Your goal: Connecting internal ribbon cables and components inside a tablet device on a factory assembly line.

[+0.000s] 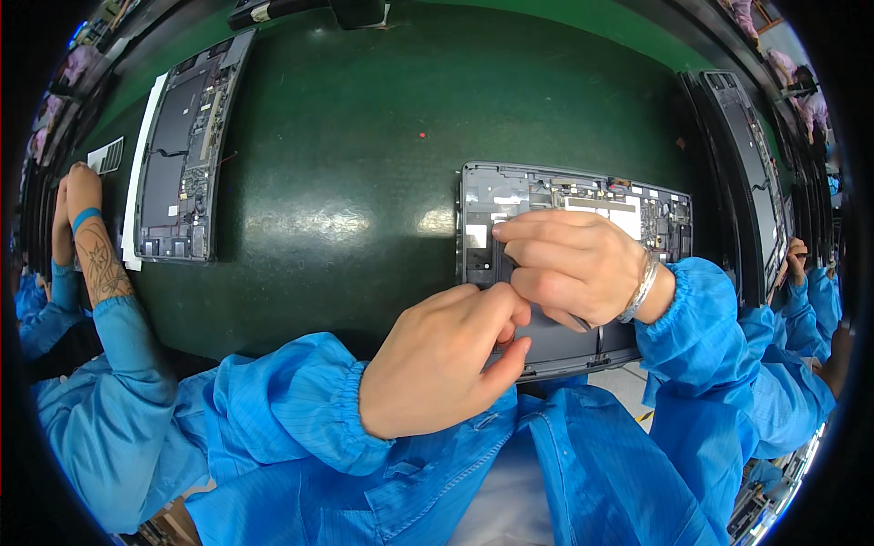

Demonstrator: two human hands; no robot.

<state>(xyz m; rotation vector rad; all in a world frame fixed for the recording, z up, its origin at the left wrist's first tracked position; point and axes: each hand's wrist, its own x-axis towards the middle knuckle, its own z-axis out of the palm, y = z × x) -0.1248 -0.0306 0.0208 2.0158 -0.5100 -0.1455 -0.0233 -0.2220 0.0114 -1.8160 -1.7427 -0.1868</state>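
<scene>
Green covers the desk, its surface scuffed and shining under the lights. At its near edge, right of the middle, lies an opened laptop chassis: dark grey with rounded corners, circuit boards and pale rectangular pieces toward its far side, flat black panels toward the near side. Its near edge reaches the desk's near edge, where pale floor shows just beyond. A wide stretch of green runs from its left edge to a second opened chassis by the desk's left edge; a narrower strip parts it from a third chassis along the right edge.

Both hands meet over the chassis's left part. The left hand is half curled, thumb a little apart from the bent index finger; the right hand points its bent fingers down at the boards. I cannot tell whether either holds anything. A silver bracelet circles the right wrist. A red speck sits near the desk's middle.
</scene>
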